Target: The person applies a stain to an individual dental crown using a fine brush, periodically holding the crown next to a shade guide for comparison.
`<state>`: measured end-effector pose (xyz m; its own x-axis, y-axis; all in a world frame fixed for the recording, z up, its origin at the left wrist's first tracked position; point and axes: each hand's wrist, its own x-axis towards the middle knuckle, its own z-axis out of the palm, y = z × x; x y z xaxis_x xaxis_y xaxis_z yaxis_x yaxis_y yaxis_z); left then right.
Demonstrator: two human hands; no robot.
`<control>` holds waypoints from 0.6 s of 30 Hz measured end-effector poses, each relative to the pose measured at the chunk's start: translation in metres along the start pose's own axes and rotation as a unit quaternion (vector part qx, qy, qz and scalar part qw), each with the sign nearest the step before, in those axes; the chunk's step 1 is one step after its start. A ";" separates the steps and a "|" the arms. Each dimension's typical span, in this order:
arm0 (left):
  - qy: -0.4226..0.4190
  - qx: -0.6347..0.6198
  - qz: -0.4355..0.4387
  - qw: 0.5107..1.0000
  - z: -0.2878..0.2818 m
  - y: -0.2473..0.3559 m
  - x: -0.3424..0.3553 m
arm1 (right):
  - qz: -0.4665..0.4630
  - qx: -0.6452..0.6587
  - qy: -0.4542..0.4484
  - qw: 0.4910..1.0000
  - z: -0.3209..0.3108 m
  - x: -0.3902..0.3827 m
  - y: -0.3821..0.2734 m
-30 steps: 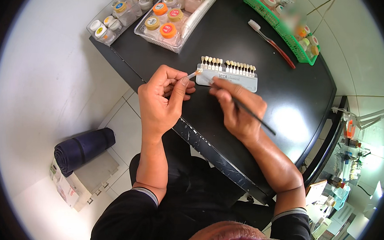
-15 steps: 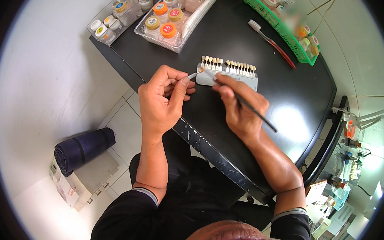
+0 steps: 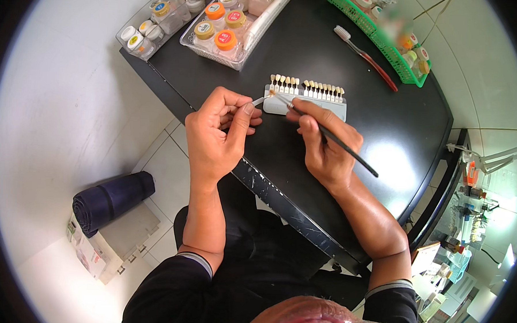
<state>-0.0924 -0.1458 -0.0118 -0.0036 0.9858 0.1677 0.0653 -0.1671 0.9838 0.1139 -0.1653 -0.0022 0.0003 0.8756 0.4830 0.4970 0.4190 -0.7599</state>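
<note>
Between thumb and forefinger, my left hand [image 3: 219,128] pinches a slim whitish tab [image 3: 260,101], similar to those on the shade guide; its other fingers curl loosely. My right hand [image 3: 331,141] grips a fine brush [image 3: 345,147] with a dark handle like a pen. The brush's brownish tip meets or nearly meets the tab's far end; contact is too small to make out. Just beyond both hands lies a grey dental shade guide [image 3: 324,110], with a row of tooth-coloured tabs along its far edge.
A clear basket [image 3: 231,62] of lidded jars stands far left on the black table [image 3: 381,135], beside another clear box [image 3: 142,52] of small jars. A red-handled toothbrush [image 3: 369,61] lies near a green basket [image 3: 384,46]. A dark rolled mat [image 3: 112,198] is at lower left.
The brush in my right hand has shifted slightly, its handle end swinging a little to the right. My left hand and the tab stay almost in place.
</note>
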 end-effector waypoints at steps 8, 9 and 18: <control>0.002 0.003 0.002 1.000 0.000 -0.001 0.000 | -0.016 0.000 0.005 1.000 0.000 0.000 0.000; 0.001 0.000 0.004 1.000 0.000 -0.001 0.001 | -0.067 0.010 -0.018 0.998 0.001 0.001 -0.001; -0.003 0.010 0.000 1.000 0.000 0.002 0.000 | -0.079 -0.007 -0.025 0.997 0.002 0.001 -0.002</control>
<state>-0.0926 -0.1456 -0.0102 0.0028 0.9858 0.1676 0.0856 -0.1673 0.9822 0.1111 -0.1645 -0.0014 -0.1220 0.8097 0.5740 0.5002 0.5497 -0.6691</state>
